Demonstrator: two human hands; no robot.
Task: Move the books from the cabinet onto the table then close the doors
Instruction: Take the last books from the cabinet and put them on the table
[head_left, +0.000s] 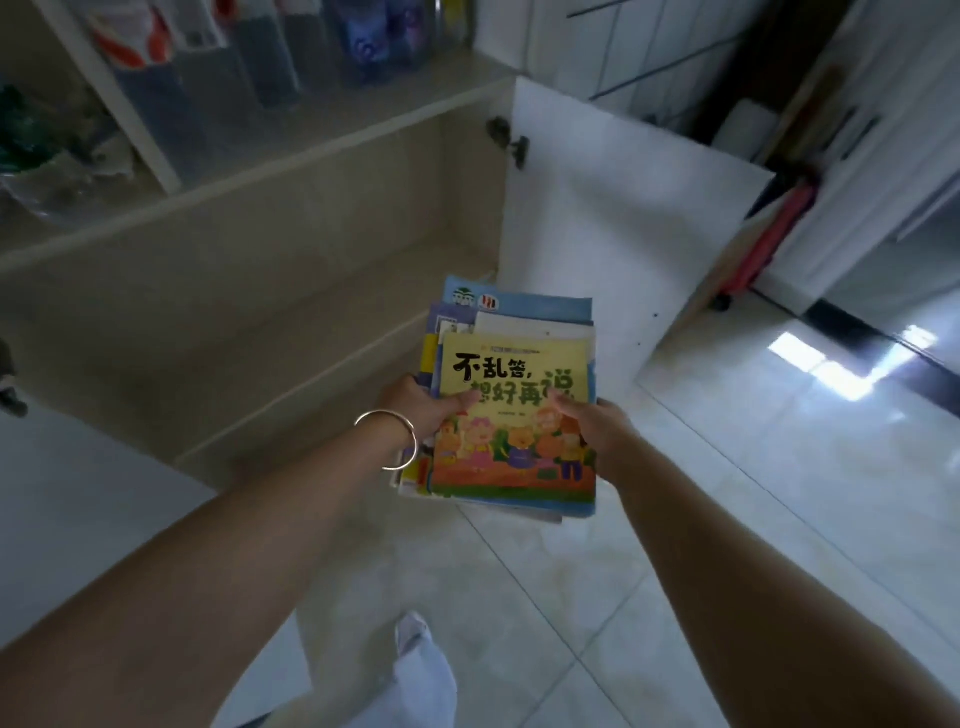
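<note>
A stack of thin children's books (511, 405) hangs in front of the open lower cabinet (291, 291); the top one has a yellow cover with cartoon pigs. My left hand (426, 410), a bangle on its wrist, grips the stack's left edge with the thumb on the cover. From the right side my right hand (597, 423) grips it, thumb on top. The cabinet's right door (613, 223) stands wide open. A white door panel (78, 509) at the lower left is open too. The cabinet's inside shows bare shelves.
Above the cabinet, clear bins and bags (208, 78) fill an upper shelf. A red-handled tool (774, 234) leans behind the right door. The glossy tiled floor (727, 519) spreads to the right. My white shoe (415, 654) shows at the bottom.
</note>
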